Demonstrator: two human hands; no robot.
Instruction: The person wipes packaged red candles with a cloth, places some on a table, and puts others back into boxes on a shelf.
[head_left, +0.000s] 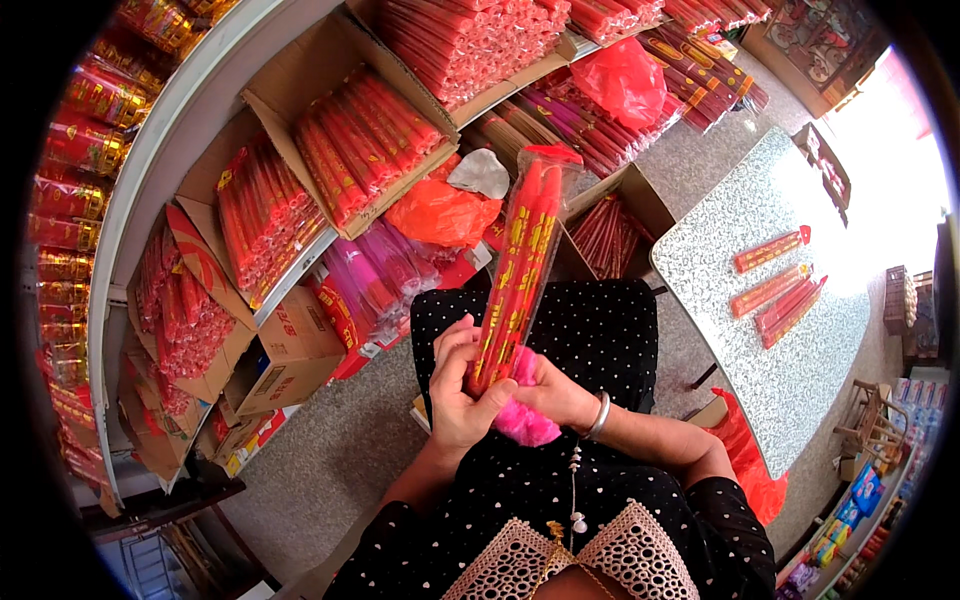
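Upright above my lap is a clear plastic packet of long red candles (pixel 520 250) with gold print and a red top edge. My left hand (pixel 460 385) is wrapped round its lower end. A bright pink fluffy cloth (pixel 528 420) is bunched in my right hand (pixel 555 393), which presses it against the packet's lower right side. The cloth partly hides the right fingers. A silver bangle (pixel 598 416) circles my right wrist.
Shelves on the left hold cardboard boxes (pixel 270 130) of wrapped red candles. A speckled table (pixel 720 240) at right carries several small red packets (pixel 790 310). Behind the candles stands an open carton (pixel 640 190). A red bag (pixel 745 460) sits beside the table.
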